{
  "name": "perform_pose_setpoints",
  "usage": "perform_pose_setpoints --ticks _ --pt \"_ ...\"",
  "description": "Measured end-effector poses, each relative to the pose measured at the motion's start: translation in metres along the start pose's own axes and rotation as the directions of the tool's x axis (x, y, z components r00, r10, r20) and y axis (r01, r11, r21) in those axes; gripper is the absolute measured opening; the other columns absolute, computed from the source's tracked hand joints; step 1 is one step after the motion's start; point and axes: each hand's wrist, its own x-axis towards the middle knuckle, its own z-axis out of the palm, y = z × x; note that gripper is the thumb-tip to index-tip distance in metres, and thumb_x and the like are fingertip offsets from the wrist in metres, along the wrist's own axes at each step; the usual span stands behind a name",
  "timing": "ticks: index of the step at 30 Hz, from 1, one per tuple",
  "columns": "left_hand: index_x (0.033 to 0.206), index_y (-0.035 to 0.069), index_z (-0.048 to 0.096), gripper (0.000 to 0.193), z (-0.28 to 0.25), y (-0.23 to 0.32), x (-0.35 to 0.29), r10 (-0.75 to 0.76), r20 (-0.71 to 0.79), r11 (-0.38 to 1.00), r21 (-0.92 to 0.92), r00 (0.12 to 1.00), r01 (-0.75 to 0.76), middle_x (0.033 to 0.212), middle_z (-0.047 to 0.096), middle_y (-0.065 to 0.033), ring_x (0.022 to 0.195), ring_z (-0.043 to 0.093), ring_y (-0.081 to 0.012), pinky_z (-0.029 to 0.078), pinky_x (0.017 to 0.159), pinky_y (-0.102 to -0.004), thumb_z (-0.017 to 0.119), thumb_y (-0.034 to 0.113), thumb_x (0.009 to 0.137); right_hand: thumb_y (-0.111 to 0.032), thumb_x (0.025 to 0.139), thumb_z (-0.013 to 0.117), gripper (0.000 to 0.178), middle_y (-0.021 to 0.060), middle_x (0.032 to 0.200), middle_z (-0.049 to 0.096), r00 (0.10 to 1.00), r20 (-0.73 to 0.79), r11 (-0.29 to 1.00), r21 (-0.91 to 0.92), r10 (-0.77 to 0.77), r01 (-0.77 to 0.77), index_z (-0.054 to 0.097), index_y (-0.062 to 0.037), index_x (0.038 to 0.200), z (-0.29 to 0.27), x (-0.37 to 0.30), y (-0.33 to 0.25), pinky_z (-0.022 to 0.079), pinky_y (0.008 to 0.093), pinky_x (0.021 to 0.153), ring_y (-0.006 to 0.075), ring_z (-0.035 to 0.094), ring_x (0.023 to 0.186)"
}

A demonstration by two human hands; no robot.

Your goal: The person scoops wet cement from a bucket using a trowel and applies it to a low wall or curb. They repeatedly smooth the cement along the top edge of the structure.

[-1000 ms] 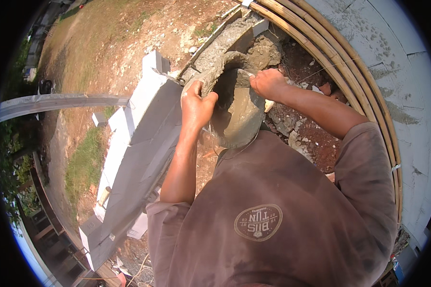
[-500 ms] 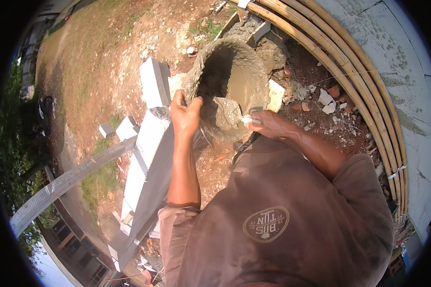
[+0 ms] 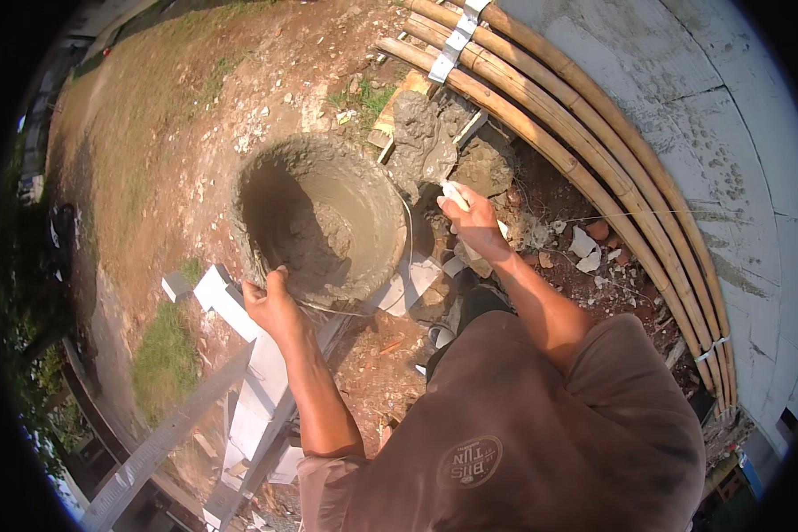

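Observation:
A mortar-caked bucket (image 3: 386, 199) is tilted so its mouth faces me, with wet grey mortar (image 3: 315, 244) low inside. My left hand (image 3: 275, 306) is closed on its near left rim. A thin wire handle hangs along the bucket's right side. To the right of the bucket, my right hand (image 3: 477, 222) is wrapped round the pale handle of a trowel (image 3: 454, 193). The trowel's blade is hard to tell from the wet mortar heap (image 3: 417, 137) at its tip. That heap lies between narrow boards.
Bamboo poles (image 3: 585, 146), bound by a pale strap (image 3: 458, 44), curve along the right beside a grey slab (image 3: 727, 133). White blocks (image 3: 262, 390) and a wooden beam (image 3: 164, 434) lie at lower left. Broken rubble (image 3: 585, 248) lies right of my right hand.
The trowel has come out of the bucket, loaded before with mortar, and moved to the heap beyond. My left hand has shifted the bucket left.

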Motion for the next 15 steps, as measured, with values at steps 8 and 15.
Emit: perform_pose_setpoints --ticks 8,15 --pt "0.091 0.001 0.046 0.017 -0.008 0.023 -0.009 -0.056 -0.184 0.993 0.094 0.981 0.074 0.082 0.058 -0.0085 0.072 0.056 -0.015 0.049 0.068 -0.0288 0.056 -0.001 0.077 -0.032 0.088 0.057 0.032 0.0107 0.069 0.057 0.918 -0.028 0.555 0.804 0.395 -0.215 0.051 -0.0068 0.106 0.056 0.143 0.08 0.047 0.0342 0.04 0.0207 0.056 0.047" --pt "0.109 -0.003 0.033 0.038 -0.018 0.028 -0.011 -0.09 -0.222 0.984 0.129 0.971 0.121 0.093 0.055 -0.0149 0.079 0.057 -0.0189 0.048 0.076 -0.0297 0.055 0.0 0.077 -0.038 0.088 0.05 0.034 0.0118 0.064 0.055 0.893 0.013 0.42 0.879 0.449 -0.224 0.051 -0.0063 0.099 0.059 0.128 0.068 0.044 0.0381 0.038 0.0246 0.054 0.045"
